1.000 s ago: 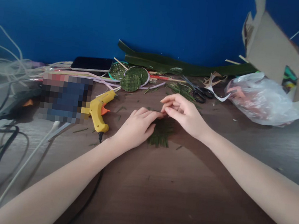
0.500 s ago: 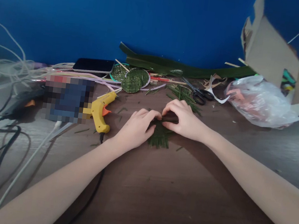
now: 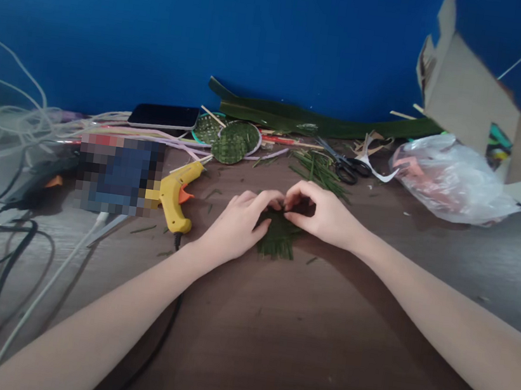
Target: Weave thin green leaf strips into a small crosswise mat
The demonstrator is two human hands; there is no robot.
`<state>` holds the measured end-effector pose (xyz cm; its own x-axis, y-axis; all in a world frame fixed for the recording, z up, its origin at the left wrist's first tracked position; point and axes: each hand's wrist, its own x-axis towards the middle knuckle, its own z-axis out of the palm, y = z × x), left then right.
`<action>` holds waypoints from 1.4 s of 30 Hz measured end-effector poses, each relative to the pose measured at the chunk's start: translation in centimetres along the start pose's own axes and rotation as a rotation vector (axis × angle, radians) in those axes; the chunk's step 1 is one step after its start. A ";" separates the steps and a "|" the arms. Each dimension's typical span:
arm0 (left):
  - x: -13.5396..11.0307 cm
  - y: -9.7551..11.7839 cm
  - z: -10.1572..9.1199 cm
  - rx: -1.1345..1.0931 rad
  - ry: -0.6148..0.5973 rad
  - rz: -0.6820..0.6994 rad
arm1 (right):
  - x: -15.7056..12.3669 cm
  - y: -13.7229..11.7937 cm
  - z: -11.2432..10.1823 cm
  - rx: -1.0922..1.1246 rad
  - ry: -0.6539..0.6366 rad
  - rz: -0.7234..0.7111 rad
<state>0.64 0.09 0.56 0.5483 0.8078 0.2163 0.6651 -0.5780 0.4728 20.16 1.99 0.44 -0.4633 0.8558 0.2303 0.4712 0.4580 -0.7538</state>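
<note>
Between my hands, flat on the table, lies a small piece made of green leaf strips, its loose ends fanned toward me. My left hand rests over its left side, fingers bent and closed on the strips. At its upper right, my right hand pinches at the far edge, thumb and forefinger together close to the left fingertips. Whatever sits right at the fingertips is too small to make out. A pile of cut leaf strips lies just beyond my right hand. Left of my left hand is a yellow glue gun.
Round woven leaf discs and scissors lie toward the blue wall, before a long green leaf. A plastic bag and cardboard stand right. Cables, a phone and a blurred-out device are at left.
My right hand has shifted slightly toward me and its fingers have closed in near the left fingertips. My left hand and the leaf piece stay almost where they were.
</note>
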 end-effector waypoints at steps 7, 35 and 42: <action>-0.1 -0.1 0.1 -0.055 0.019 -0.005 | 0.1 0.3 -0.2 0.033 0.154 -0.055; -0.5 0.3 -0.1 0.183 -0.023 0.023 | 0.4 0.3 0.4 -0.136 0.055 -0.102; -0.6 0.4 -0.1 0.185 -0.009 0.047 | 0.6 0.4 0.9 -0.141 0.092 -0.058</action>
<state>0.52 -0.60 0.72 0.5847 0.7791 0.2262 0.7202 -0.6268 0.2974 19.44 2.46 -0.28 -0.4251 0.8426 0.3307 0.5495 0.5306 -0.6454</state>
